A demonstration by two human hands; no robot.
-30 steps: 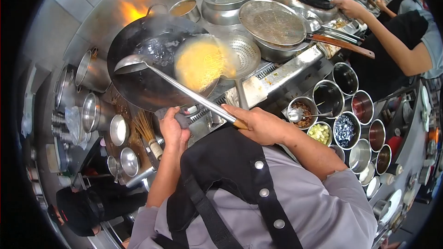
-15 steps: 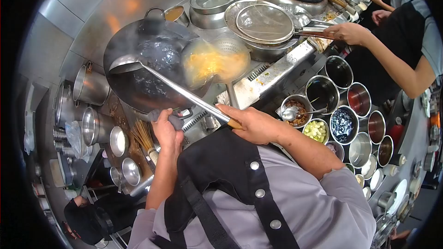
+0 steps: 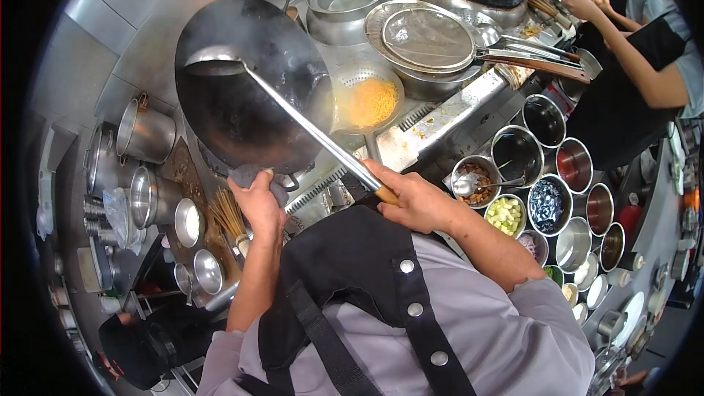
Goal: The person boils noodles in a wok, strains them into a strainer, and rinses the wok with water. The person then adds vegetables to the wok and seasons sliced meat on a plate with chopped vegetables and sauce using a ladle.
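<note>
My left hand [image 3: 258,204] is closed around a grey cloth [image 3: 253,176] at the near handle of the black wok [image 3: 235,114]. The wok is tilted to the right, its dark inside wet and steaming. Wrapped round the wooden handle end of a long metal ladle [image 3: 304,128] is my right hand [image 3: 414,198]. The ladle's bowl [image 3: 213,61] hangs over the far left part of the wok. Right beside the wok's rim, a perforated skimmer [image 3: 400,95] holds yellow noodle-like strands [image 3: 372,101].
Round strainers [image 3: 429,38] rest on a pot at the upper right, beside a lidded-looking metal pot [image 3: 348,0]. Several metal tubs of sauces and chopped food, one with green pieces [image 3: 504,214], stand to my right. Bamboo sticks [image 3: 229,213] lie left; a co-worker's arm [image 3: 623,44] reaches in at right.
The wok has tipped up to the right, and the water seen in it is gone. The yellow strands now lie drained in the skimmer. The co-worker's hand has left the strainer handles.
</note>
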